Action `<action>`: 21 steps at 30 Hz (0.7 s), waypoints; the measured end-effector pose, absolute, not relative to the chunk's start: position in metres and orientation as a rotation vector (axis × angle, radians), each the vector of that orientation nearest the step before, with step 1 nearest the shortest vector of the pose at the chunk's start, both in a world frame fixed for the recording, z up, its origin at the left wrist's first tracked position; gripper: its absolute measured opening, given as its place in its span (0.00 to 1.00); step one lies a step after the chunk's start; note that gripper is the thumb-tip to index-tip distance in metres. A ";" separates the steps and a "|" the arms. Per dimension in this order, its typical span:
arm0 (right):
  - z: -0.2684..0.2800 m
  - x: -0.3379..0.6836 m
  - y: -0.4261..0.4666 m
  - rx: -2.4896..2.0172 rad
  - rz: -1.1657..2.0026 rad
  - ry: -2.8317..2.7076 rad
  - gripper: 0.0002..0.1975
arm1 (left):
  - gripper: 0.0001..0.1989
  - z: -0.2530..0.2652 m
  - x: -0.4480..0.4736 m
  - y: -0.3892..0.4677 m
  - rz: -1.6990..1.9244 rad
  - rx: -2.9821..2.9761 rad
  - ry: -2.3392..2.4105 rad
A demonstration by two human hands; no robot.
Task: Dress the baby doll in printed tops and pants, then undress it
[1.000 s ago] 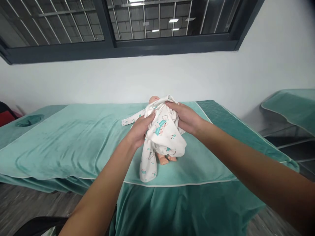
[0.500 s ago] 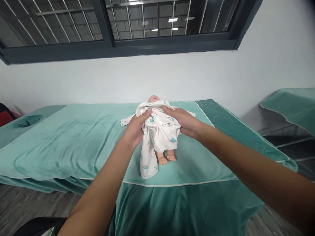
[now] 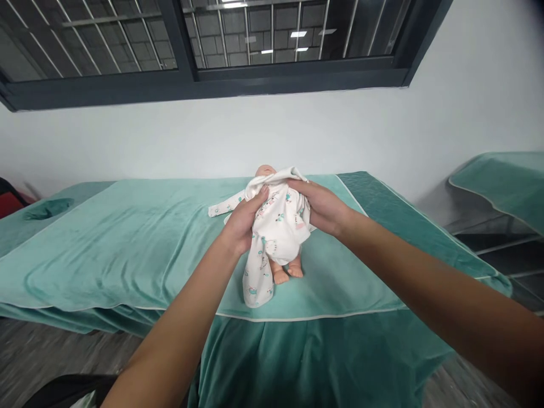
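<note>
A baby doll [image 3: 280, 274] lies on its back on the green bed cover, its head toward the wall and its feet toward me. White printed baby clothes [image 3: 280, 226] are bunched above its body and hide most of it. My left hand [image 3: 246, 221] grips the left side of the cloth, thumb on top. On the other side, my right hand [image 3: 321, 205] holds the gathered upper edge, its fingers partly hidden by fabric. One sleeve or leg [image 3: 258, 280] of the garment hangs down left of the doll's feet; a sleeve [image 3: 225, 205] lies stretched out to the left.
The bed [image 3: 127, 243] has a green velvety cover reaching down its front. Behind it rise a white wall and a barred window [image 3: 263, 34]. Another green-covered surface [image 3: 505, 181] stands at the right. A red and black item [image 3: 11, 199] is at the far left.
Both hands have shifted slightly to the right with the cloth, and its gathered edge sits a little higher. More of the left sleeve shows. The doll's feet have hardly moved.
</note>
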State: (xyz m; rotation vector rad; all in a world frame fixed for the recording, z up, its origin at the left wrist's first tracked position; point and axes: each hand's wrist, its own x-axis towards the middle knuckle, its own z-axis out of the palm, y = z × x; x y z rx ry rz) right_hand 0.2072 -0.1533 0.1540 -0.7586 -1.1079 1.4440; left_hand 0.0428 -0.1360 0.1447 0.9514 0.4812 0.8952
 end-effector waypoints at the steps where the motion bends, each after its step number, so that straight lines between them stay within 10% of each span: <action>1: 0.154 0.207 -0.153 -0.752 1.437 -1.084 0.12 | 0.22 0.144 0.043 -0.136 0.888 0.968 0.491; 21: 0.112 0.243 -0.179 -1.120 1.562 -1.138 0.21 | 0.24 0.114 0.033 -0.131 0.652 1.179 0.747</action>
